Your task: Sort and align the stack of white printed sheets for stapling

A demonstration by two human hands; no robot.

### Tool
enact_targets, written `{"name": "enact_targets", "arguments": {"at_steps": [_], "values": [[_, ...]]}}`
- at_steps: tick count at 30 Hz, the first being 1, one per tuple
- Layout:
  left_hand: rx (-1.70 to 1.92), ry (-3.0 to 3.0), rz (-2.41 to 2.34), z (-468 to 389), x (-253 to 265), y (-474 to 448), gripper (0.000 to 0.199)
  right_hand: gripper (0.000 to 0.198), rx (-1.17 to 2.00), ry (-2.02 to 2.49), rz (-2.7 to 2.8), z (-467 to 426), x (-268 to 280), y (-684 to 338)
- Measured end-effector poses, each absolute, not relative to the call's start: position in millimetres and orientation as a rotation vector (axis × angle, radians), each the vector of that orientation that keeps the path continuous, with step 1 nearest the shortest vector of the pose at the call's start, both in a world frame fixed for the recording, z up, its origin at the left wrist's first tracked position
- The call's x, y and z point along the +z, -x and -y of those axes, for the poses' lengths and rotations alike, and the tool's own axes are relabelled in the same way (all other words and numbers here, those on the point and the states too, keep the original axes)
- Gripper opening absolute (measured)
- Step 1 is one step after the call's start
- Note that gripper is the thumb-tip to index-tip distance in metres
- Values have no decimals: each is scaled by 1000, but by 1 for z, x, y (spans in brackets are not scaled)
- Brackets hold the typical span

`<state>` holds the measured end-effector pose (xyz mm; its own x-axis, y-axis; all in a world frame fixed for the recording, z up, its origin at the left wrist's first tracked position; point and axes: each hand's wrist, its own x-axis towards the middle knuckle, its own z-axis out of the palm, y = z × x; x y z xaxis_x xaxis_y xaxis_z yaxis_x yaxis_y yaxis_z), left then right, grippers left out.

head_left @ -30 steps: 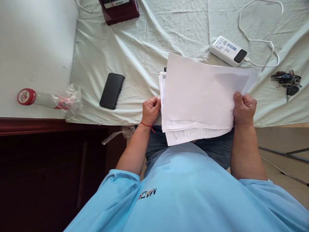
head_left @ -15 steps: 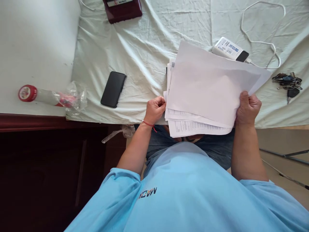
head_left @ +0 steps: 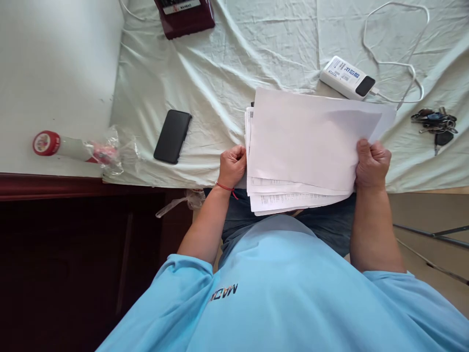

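A loose stack of papers [head_left: 300, 142] is held over the table's near edge and my lap. The top sheet is blank, and printed lines show on the lower sheets fanned out below it. My right hand [head_left: 372, 164] grips the stack's right side, thumb on top and the other fingers curled underneath. At the left edge my left hand [head_left: 232, 166], with a red string on the wrist, is closed against the sheets; its fingertips are partly hidden there. Something dark peeks out behind the stack's upper left corner.
A black phone [head_left: 172, 136] lies left on the pale cloth [head_left: 216, 73]. Farther left is a red-capped clear tube [head_left: 71, 148] in plastic wrap. A white power bank [head_left: 346, 77] with a cable [head_left: 388, 63], keys [head_left: 436, 124] and a dark red box [head_left: 186, 19] lie around.
The stack has come lower and slightly left, and its top edge is more level. More of the power bank shows now. Both hands keep their places at the stack's sides.
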<state>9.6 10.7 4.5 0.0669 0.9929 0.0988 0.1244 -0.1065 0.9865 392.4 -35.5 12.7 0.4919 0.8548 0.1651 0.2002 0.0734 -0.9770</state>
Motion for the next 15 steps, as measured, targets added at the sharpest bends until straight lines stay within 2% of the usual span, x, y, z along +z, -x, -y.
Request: {"name": "enact_targets", "arguments": {"at_steps": [15], "values": [[1229, -1411, -1199, -11, 1, -9, 73, 75, 673, 1468, 1038, 37, 3, -398]]}}
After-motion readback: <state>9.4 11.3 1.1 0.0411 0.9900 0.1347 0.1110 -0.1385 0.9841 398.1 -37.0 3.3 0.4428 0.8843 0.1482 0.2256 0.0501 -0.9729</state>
